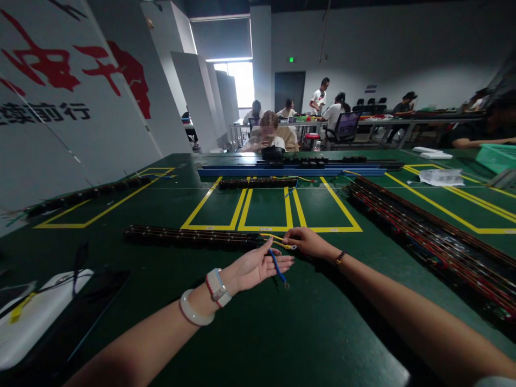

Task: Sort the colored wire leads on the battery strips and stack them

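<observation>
A long black wiring harness (pixel 189 237) lies across the green table in front of me, its wire ends pointing right. From that end come yellow wires (pixel 278 242) and a blue wire (pixel 276 264), with ring terminals at their tips. My left hand (pixel 258 267) is palm up under the end, fingers stretched out, the blue wire crossing over them. The thumb reaches up beside the yellow wires. My right hand (pixel 308 243) is curled with its fingertips pinched at a yellow wire; the exact contact is partly hidden.
A large bundle of similar harnesses (pixel 427 247) lies to the right. A shorter harness (pixel 258 183) sits beyond, inside yellow tape outlines (pixel 300 230), before a blue rail (pixel 290 171). White and black flat objects (pixel 52 306) are at left. A person (pixel 268 134) sits opposite.
</observation>
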### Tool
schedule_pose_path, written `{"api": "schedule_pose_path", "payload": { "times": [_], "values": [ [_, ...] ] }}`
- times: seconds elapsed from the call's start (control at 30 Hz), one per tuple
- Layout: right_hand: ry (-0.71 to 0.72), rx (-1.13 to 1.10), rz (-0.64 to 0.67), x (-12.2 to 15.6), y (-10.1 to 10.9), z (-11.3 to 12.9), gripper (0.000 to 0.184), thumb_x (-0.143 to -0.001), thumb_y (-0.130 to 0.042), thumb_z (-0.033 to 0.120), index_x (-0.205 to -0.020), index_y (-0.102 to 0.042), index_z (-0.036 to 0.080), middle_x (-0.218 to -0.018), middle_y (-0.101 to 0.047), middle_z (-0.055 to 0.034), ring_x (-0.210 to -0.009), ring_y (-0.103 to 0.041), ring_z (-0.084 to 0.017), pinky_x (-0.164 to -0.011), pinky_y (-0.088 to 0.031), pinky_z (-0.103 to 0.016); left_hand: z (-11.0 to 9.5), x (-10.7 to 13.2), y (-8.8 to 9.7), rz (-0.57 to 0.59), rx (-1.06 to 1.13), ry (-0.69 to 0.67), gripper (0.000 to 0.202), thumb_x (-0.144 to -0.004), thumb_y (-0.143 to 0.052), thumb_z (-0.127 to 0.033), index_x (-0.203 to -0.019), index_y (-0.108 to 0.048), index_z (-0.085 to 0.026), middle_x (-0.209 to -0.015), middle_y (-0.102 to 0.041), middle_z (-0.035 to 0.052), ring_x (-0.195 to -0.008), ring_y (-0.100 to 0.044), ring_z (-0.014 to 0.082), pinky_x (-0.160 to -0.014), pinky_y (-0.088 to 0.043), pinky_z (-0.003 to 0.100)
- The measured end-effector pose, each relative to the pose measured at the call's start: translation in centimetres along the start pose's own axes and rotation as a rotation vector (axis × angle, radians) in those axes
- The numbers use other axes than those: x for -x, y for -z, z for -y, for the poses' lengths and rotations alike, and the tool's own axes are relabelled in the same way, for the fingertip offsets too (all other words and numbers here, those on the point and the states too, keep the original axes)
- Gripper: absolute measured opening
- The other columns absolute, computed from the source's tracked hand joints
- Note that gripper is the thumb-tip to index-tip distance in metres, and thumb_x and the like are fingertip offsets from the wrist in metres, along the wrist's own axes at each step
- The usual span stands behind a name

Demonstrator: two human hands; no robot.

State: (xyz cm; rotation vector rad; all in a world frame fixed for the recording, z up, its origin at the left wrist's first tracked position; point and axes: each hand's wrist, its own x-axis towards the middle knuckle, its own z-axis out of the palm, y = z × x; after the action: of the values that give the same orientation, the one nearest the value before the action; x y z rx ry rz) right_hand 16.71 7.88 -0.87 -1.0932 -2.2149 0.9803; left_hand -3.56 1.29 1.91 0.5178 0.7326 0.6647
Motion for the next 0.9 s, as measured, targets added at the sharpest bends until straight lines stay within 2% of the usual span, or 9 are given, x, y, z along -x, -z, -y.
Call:
{"api": "schedule_pose_path", "payload": {
  "times": [0.1, 0.2, 0.27, 0.4, 0.47, 0.57, 0.67, 0.8, 0.9],
  "values": [
    [-0.036, -0.074, 0.026, 0.1, 0.0, -0.1, 0.030, -0.085, -0.054, 0.042, -0.086, -0.065, 0.014, -0.076, -0.064, -0.0033, -0.063, -0.054, -0.013, -0.057, -0.041, -0.024, 0.3, -0.4, -0.3, -0.015, -0.039, -0.045, 0.030, -0.090, -0.050, -0.031, -0.103, -0.055, -0.005, -0.100, -0.066, 0.0203, -0.091, -0.066, 0.0196, -0.087, -0.049, 0.031],
    [-0.108, -0.111, 0.025, 0.1, 0.2, 0.2, 0.032, -0.084, -0.055, 0.043, -0.084, -0.064, 0.013, -0.070, -0.061, -0.0015, -0.057, -0.050, -0.010, -0.052, -0.037, -0.022, 0.3, -0.4, -0.7, -0.048, -0.065, -0.076, 0.026, -0.092, -0.045, -0.024, -0.106, -0.055, -0.005, -0.097, -0.067, 0.0179, -0.086, -0.067, 0.0180, -0.085, -0.050, 0.031],
    [-0.146, -0.139, 0.029, 0.2, 0.5, 0.9, 0.033, -0.084, -0.055, 0.044, -0.085, -0.064, 0.012, -0.069, -0.060, -0.0014, -0.056, -0.050, -0.010, -0.050, -0.036, -0.021, 0.3, -0.4, -0.9, -0.067, -0.070, -0.089, 0.024, -0.093, -0.042, -0.020, -0.105, -0.056, -0.006, -0.096, -0.067, 0.0168, -0.085, -0.066, 0.0171, -0.085, -0.049, 0.032],
    [-0.149, -0.182, 0.127, 0.7, 0.4, 3.1, 0.036, -0.084, -0.057, 0.047, -0.092, -0.063, 0.013, -0.077, -0.064, -0.0031, -0.060, -0.055, -0.011, -0.052, -0.038, -0.021, 0.7, -0.5, -0.8, -0.079, -0.044, -0.146, 0.017, -0.091, -0.043, -0.015, -0.096, -0.058, -0.008, -0.094, -0.066, 0.0137, -0.086, -0.065, 0.0161, -0.087, -0.049, 0.033],
    [-0.120, -0.062, 0.114, 1.2, -0.1, 4.5, 0.032, -0.083, -0.059, 0.044, -0.094, -0.063, 0.014, -0.079, -0.065, -0.0033, -0.063, -0.056, -0.012, -0.053, -0.038, -0.022, 1.0, -0.8, -0.5, -0.073, -0.024, -0.169, 0.014, -0.090, -0.045, -0.012, -0.093, -0.058, -0.009, -0.094, -0.066, 0.0116, -0.088, -0.064, 0.0161, -0.087, -0.049, 0.033],
    [-0.092, 0.227, 0.025, 1.9, -1.4, 6.3, 0.025, -0.081, -0.063, 0.036, -0.096, -0.061, 0.016, -0.080, -0.065, -0.0035, -0.066, -0.058, -0.014, -0.054, -0.036, -0.022, 1.4, -1.2, 0.2, -0.038, 0.016, -0.201, 0.012, -0.088, -0.047, -0.009, -0.089, -0.059, -0.010, -0.094, -0.066, 0.0112, -0.090, -0.063, 0.0166, -0.087, -0.048, 0.032],
    [-0.082, 0.467, -0.013, 2.4, -2.4, 7.3, 0.022, -0.080, -0.064, 0.030, -0.096, -0.057, 0.016, -0.080, -0.065, -0.0048, -0.068, -0.058, -0.016, -0.054, -0.033, -0.023, 1.4, -1.4, 0.4, -0.023, 0.069, -0.222, 0.016, -0.086, -0.045, -0.006, -0.087, -0.060, -0.009, -0.093, -0.066, 0.0118, -0.091, -0.062, 0.0170, -0.087, -0.047, 0.032],
    [-0.068, 0.546, 0.035, 2.4, -2.8, 7.5, 0.010, -0.088, -0.054, 0.024, -0.095, -0.053, 0.017, -0.079, -0.065, -0.0048, -0.067, -0.059, -0.015, -0.053, -0.031, -0.023, 1.0, -1.0, 0.2, 0.007, 0.084, -0.130, 0.019, -0.086, -0.043, -0.008, -0.085, -0.061, -0.007, -0.093, -0.066, 0.0128, -0.092, -0.061, 0.0175, -0.088, -0.045, 0.032],
    [-0.081, 0.628, 0.035, 2.3, -3.0, 7.5, 0.010, -0.092, -0.048, 0.023, -0.096, -0.053, 0.016, -0.080, -0.066, -0.0063, -0.068, -0.061, -0.017, -0.055, -0.033, -0.024, 0.9, -0.7, 0.2, 0.059, 0.069, -0.127, 0.015, -0.087, -0.047, -0.014, -0.086, -0.062, -0.009, -0.093, -0.066, 0.0117, -0.093, -0.061, 0.0176, -0.089, -0.044, 0.032]
  ]
}}
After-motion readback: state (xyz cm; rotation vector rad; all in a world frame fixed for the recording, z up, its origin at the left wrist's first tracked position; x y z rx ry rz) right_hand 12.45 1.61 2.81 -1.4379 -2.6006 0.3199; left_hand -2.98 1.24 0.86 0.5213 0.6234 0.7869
